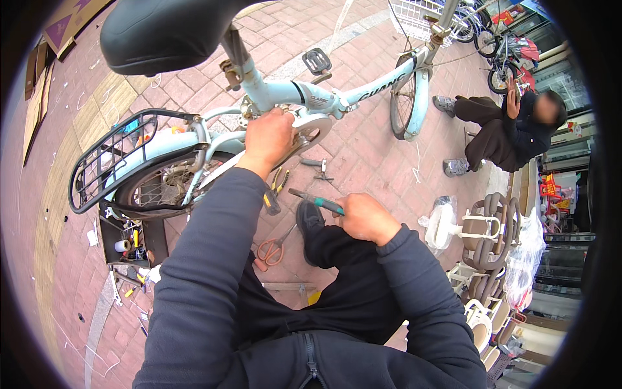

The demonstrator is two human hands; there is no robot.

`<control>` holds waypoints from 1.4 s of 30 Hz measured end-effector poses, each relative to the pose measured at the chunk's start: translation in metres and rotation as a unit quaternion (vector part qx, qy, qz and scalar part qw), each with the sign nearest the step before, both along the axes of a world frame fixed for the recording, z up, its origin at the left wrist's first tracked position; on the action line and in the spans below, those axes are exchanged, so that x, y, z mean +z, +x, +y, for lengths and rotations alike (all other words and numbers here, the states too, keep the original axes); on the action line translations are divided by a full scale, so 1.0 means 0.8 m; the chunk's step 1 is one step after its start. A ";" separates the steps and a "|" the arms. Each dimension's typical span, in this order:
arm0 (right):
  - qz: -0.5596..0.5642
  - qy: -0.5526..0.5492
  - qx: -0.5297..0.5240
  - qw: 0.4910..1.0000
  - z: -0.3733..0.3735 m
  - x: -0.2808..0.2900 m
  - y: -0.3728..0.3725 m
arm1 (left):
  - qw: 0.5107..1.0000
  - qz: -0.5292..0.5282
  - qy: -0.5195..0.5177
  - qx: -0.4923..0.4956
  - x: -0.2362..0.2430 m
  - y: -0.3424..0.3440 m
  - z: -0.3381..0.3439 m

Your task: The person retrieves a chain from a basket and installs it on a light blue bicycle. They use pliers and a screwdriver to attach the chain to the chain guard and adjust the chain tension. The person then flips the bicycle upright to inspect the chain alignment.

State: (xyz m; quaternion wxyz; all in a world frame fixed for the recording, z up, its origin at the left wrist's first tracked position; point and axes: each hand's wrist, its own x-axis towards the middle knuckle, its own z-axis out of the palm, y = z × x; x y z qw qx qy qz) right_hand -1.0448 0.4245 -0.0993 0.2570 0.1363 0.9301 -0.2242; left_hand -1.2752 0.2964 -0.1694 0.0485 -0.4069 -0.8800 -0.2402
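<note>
A: Your right hand [366, 218] is wrapped around a green-handled tool [329, 206], metal end [302, 195] pointing left.

B: And your left hand [269, 138]?

A: Curled against the light-blue bicycle [284, 92]; I can't tell what it holds.

B: Where's the bicycle?

A: Beyond your shoe [310, 228], on the paving [369, 159], saddle [162, 39] far left, front wheel [403, 100] far right.
</note>
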 end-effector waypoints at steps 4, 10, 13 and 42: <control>0.010 0.043 0.002 0.999 0.006 0.005 0.007 | 0.998 0.055 0.017 0.008 -0.003 0.004 0.002; 0.014 0.022 -0.001 1.000 0.014 0.009 0.020 | 0.996 0.075 -0.009 0.056 -0.002 0.017 0.018; 0.037 -0.005 -0.018 0.999 0.016 0.009 0.026 | 0.994 0.064 -0.044 0.081 0.004 0.019 0.026; 0.008 -0.006 0.012 1.000 0.011 0.028 0.014 | 0.962 0.185 -0.201 0.017 -0.012 0.052 -0.019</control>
